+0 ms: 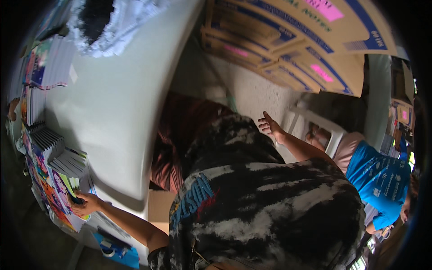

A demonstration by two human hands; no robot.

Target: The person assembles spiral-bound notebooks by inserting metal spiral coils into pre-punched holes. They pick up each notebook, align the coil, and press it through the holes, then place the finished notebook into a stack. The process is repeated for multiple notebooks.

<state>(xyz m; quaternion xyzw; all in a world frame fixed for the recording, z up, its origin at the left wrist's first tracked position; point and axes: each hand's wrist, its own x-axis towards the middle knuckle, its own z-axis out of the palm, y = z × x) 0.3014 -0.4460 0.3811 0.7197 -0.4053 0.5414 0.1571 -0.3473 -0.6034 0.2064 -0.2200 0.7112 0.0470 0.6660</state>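
At the left edge of a pale table (121, 103), my left hand (85, 202) reaches to a row of notebooks with bright picture covers (40, 180). Its fingers are curled on the edge of a notebook beside a fanned stack (67, 162); part of the grip is hidden. My right hand (270, 126) is held out over the floor to the right of my body, fingers apart, with nothing in it.
Cardboard boxes (288, 40) with pink labels are stacked at the far right. Beyond my right arm are a white plastic chair (335, 135) and a person in a blue shirt (378, 175). White crumpled wrapping (121, 27) lies on the table's far end; a blue item (119, 252) sits at the near left.
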